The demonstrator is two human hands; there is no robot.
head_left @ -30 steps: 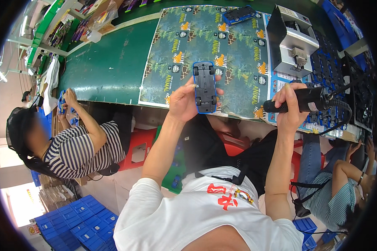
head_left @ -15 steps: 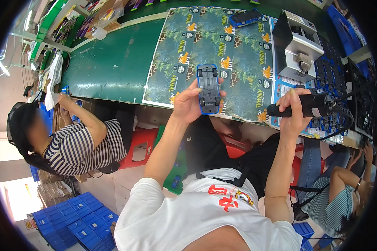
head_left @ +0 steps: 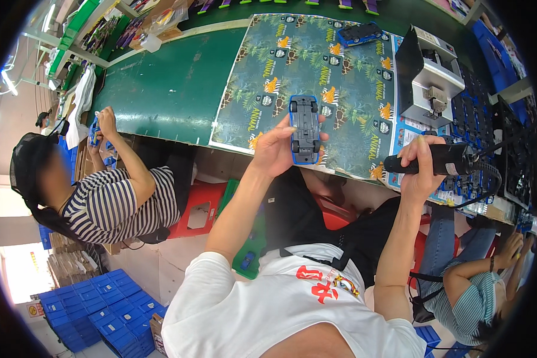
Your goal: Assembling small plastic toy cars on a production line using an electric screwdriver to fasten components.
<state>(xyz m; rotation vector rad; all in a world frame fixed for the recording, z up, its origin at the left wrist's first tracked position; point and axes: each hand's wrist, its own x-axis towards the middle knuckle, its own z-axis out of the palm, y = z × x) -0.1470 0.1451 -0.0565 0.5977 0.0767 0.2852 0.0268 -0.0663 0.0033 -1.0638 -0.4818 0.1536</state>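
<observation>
1. Between the thumb and curled fingers of the left hand [head_left: 275, 150] sits a blue toy car [head_left: 305, 129], turned belly-up so its grey underside and four black wheels face the camera; the fingers are clamped on the car's left flank and the thumb crosses over its upper edge
2. Right of those fingers, well apart from the car, the right hand [head_left: 419, 171] is wrapped around a black electric screwdriver [head_left: 437, 161]; its fingers are closed tight on the barrel, which lies roughly level with its tip pointing toward the car
3. From the screwdriver's rear end, beyond the right knuckles, a black cable [head_left: 486, 179] curls away to the right
4. Beyond both sets of fingertips lies a jungle-print sheet [head_left: 316, 71] spread on the green workbench [head_left: 173, 83]
5. Further past the right fingers stands a grey metal machine [head_left: 426, 77], and beside it trays of blue parts [head_left: 471, 119]
6. At the far edge of the sheet, well beyond the left fingertips, rests a second blue toy car [head_left: 358, 34]
7. Far to the left of the left hand, a co-worker in a striped shirt [head_left: 116, 206] holds a small blue item at the bench edge
</observation>
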